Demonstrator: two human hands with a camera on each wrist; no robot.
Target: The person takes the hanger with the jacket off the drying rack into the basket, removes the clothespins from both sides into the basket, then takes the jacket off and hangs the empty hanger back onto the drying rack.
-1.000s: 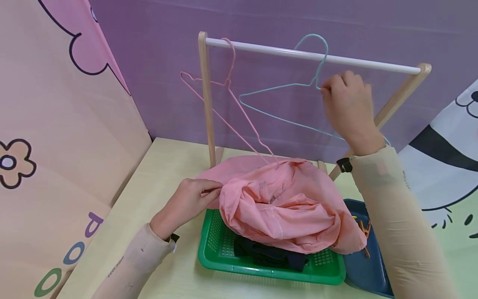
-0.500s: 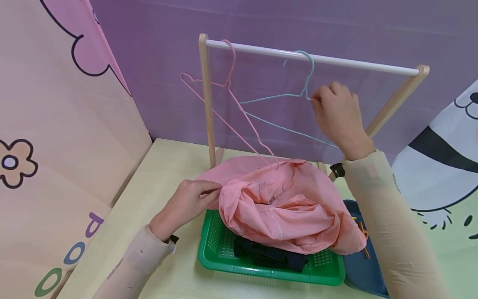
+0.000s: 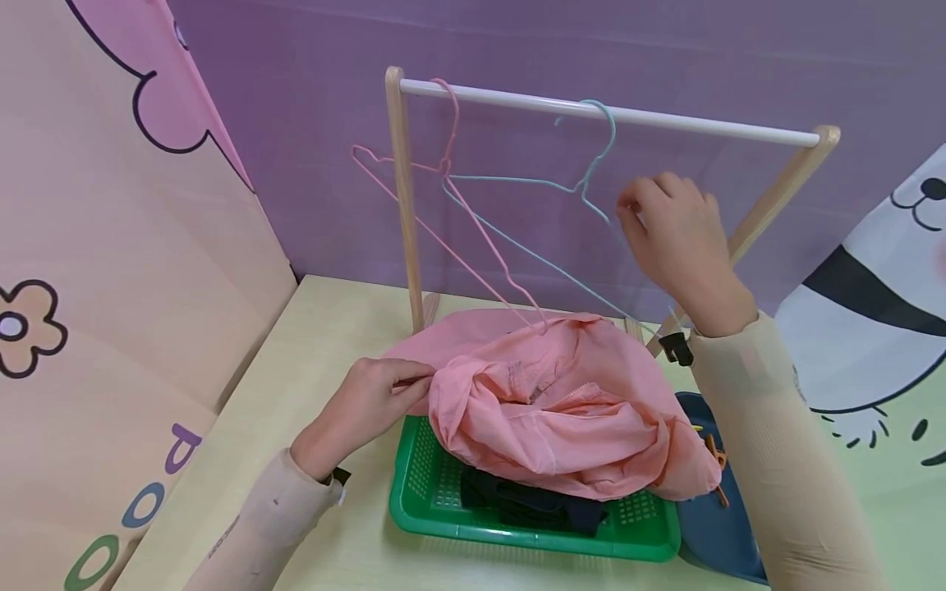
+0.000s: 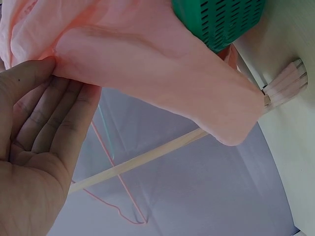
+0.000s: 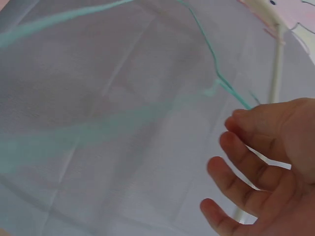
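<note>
A pink garment (image 3: 562, 427), with a bit of zipper showing, lies bunched over the green basket (image 3: 414, 525). At its left edge my left hand (image 3: 367, 402) pinches the cloth between thumb and fingers; in the left wrist view a flap of the garment (image 4: 162, 73) hangs from that grip. A light blue hanger (image 3: 532, 180) hangs tilted from the white rod (image 3: 709, 123). Just right of its neck is my right hand (image 3: 683, 238), its fingers loosely bent and apart from the wire. The right wrist view shows the hanger (image 5: 209, 46) blurred beyond the fingers.
A pink hanger (image 3: 493, 242) hangs at the rod's left end, its lower corner at the garment. Dark cloth (image 3: 528, 502) lies in the basket. A blue tray (image 3: 720, 525) with orange clips stands at right. Wooden posts (image 3: 402, 197) hold the rod.
My right hand slid the light blue hanger left along the rod, then let go of it. The hanger has swung, its right side dipping. My left hand keeps its pinch on the garment.
</note>
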